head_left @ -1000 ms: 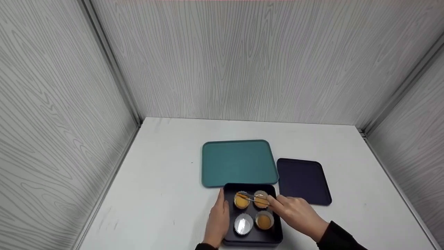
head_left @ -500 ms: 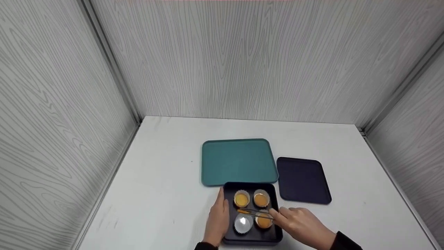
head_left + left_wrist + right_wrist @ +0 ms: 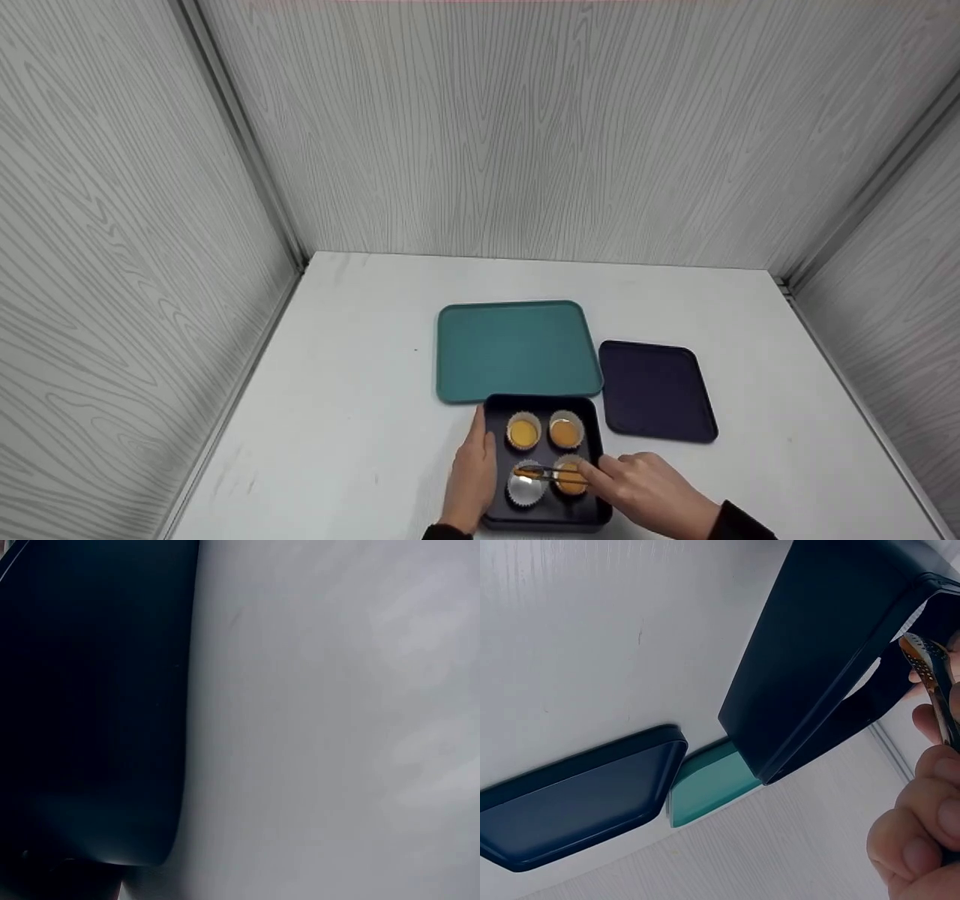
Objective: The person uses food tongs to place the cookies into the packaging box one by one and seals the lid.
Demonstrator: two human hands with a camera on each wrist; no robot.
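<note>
A dark navy box (image 3: 547, 517) holds several white fluted cups. A yellow filling shows in the far left cup (image 3: 523, 433); orange fills the far right cup (image 3: 565, 430) and near right cup (image 3: 571, 484). The near left cup (image 3: 526, 493) looks pale and shiny inside. My left hand (image 3: 470, 472) grips the box's left wall. My right hand (image 3: 645, 487) holds metal tongs (image 3: 935, 671) with perforated ends, reaching in over the right rim. An orange piece (image 3: 527, 473) shows at their tips, above the near left cup.
Just beyond the box lies a teal tray (image 3: 517, 352) on the white table (image 3: 337, 420). A flat dark navy tray (image 3: 660, 390) is to its right. Grey wood-grain panels (image 3: 480, 135) stand behind and at both sides.
The right hand has brought the tongs and orange piece from over the far left cup toward me, to over the near left cup. The left hand and box stay put.
</note>
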